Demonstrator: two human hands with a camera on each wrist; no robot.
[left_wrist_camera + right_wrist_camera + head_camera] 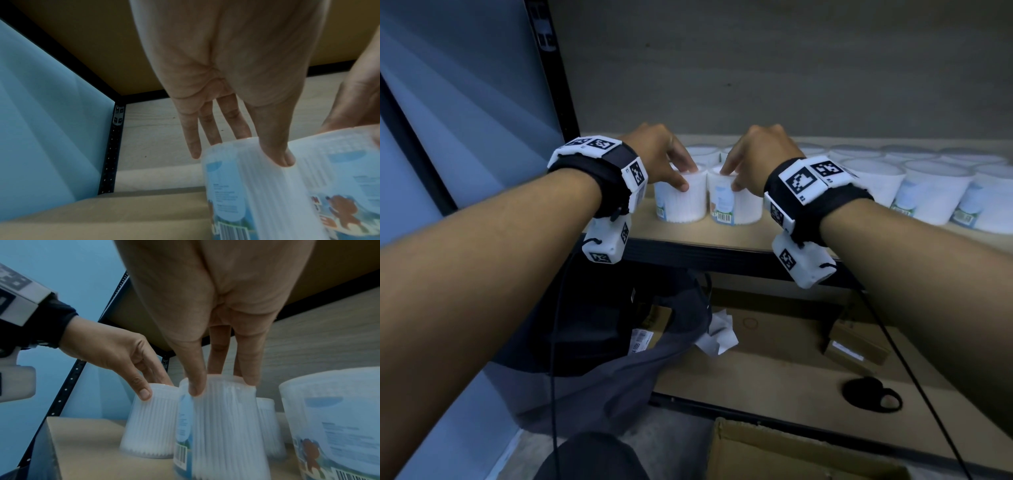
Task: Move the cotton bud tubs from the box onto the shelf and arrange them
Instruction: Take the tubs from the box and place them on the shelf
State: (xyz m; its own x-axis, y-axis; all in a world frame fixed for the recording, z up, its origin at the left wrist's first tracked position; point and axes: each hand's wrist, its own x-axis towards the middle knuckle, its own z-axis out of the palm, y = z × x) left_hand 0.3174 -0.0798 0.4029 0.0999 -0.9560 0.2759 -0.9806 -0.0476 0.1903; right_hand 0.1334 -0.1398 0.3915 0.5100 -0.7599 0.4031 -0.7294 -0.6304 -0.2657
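My left hand [659,156] grips the left tub [681,200] from above, my right hand [760,157] grips its neighbour [736,205], both standing on the shelf [640,228].

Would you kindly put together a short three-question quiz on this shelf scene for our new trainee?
1. True or false: both front tubs stand upright on the shelf.
2. Which hand holds the tub at the shelf's left end? A) left B) right
3. Fill in: the two front tubs stand ____ each other.

Key:
1. True: the left tub and the right tub both stand upright.
2. A: the left hand grips it from above; the right hand grips its neighbour.
3. Beside.
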